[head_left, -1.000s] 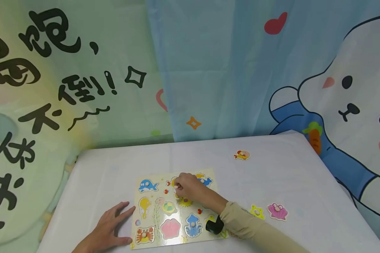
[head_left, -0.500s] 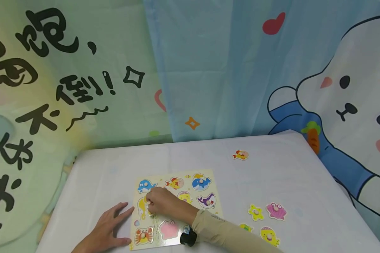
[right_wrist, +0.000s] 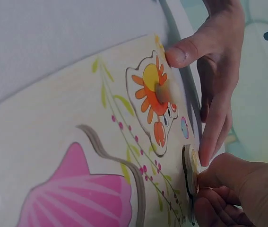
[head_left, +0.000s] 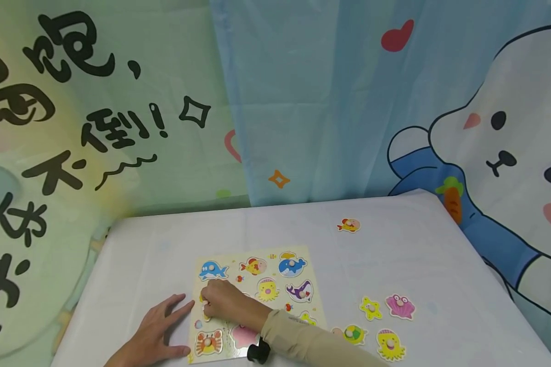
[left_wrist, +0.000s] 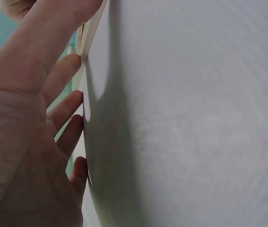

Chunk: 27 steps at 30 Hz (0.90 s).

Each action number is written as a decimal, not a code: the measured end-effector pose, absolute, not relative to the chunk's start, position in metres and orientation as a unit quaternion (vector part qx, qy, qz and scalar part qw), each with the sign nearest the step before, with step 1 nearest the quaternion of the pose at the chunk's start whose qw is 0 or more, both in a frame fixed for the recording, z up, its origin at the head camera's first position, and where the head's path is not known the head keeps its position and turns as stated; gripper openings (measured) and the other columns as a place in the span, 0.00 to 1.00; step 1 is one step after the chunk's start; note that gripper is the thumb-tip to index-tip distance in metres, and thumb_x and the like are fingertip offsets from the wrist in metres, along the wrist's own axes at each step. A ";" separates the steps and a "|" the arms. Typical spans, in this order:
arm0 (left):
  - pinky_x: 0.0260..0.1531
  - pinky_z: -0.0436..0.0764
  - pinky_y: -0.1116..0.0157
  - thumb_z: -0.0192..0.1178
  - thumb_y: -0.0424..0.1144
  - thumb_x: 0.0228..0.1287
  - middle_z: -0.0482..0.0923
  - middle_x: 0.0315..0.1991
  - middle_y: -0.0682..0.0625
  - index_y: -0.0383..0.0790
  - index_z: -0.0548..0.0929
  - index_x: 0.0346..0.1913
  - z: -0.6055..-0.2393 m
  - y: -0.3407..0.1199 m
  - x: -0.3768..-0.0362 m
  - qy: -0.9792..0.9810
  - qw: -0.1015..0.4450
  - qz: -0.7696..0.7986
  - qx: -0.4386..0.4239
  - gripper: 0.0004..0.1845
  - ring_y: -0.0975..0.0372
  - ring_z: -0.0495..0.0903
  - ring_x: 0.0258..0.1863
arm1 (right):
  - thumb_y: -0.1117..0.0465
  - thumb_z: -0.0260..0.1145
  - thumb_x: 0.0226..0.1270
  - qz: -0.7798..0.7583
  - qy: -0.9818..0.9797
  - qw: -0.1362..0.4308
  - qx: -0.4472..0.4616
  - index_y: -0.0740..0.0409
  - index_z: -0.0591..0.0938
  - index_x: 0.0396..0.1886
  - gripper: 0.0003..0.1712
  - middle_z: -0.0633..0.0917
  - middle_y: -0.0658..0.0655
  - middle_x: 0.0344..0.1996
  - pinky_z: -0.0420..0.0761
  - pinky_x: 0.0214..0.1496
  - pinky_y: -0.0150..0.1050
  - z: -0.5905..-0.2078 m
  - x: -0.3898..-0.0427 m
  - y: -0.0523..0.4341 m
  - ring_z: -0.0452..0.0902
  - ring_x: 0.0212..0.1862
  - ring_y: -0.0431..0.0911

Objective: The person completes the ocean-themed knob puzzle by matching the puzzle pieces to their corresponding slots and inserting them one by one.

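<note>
Both hands worked at the wooden puzzle board (head_left: 257, 300) on the white table (head_left: 395, 255). The left hand (head_left: 158, 331) lay flat and open beside the board, its thumb and fingertips touching the board's left edge near the crab piece (head_left: 208, 342). The right hand (head_left: 222, 300) had its fingers curled and pinched the small knob of the yellow seahorse piece (right_wrist: 190, 170), which was tilted up on its edge above its slot at the left side of the board. One second earlier this hand was at the top row, by the fish; half a second ago it had already come to the seahorse, and now the piece was partly lifted. I judged that the seahorse was being taken out. Loose pieces, a starfish (head_left: 371, 308) and a pink shell (head_left: 400, 306), lay well apart on the right.
</note>
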<state>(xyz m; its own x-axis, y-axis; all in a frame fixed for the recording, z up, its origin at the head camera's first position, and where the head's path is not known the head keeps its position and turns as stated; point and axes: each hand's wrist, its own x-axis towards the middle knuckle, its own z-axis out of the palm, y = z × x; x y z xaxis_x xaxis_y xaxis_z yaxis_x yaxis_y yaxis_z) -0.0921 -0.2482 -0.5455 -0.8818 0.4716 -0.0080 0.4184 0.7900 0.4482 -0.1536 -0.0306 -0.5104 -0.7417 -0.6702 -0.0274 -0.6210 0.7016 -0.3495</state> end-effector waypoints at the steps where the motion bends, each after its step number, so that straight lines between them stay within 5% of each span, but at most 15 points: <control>1: 0.54 0.68 0.38 0.70 0.67 0.41 0.65 0.68 0.42 0.55 0.70 0.69 -0.546 -0.248 -0.092 0.944 0.059 0.222 0.236 0.49 0.43 0.65 0.64 | 0.62 0.69 0.50 -0.160 0.920 0.076 -0.348 0.52 0.76 0.17 0.10 0.65 0.44 0.17 0.56 0.24 0.25 -0.512 -0.154 -0.031 0.58 0.23 0.35; 15: 0.55 0.66 0.40 0.70 0.67 0.41 0.65 0.69 0.42 0.56 0.70 0.69 -0.552 -0.248 -0.090 0.944 0.045 0.230 0.233 0.48 0.45 0.64 0.64 | 0.62 0.68 0.51 -0.138 0.926 0.066 -0.346 0.52 0.80 0.21 0.05 0.73 0.46 0.20 0.61 0.25 0.25 -0.512 -0.150 -0.031 0.61 0.24 0.36; 27: 0.56 0.63 0.46 0.71 0.66 0.41 0.64 0.69 0.42 0.55 0.70 0.69 -0.551 -0.248 -0.090 0.942 0.034 0.232 0.241 0.48 0.45 0.64 0.64 | 0.64 0.66 0.62 -0.218 0.908 0.117 -0.337 0.57 0.85 0.37 0.05 0.77 0.48 0.27 0.64 0.31 0.22 -0.512 -0.152 -0.024 0.63 0.28 0.35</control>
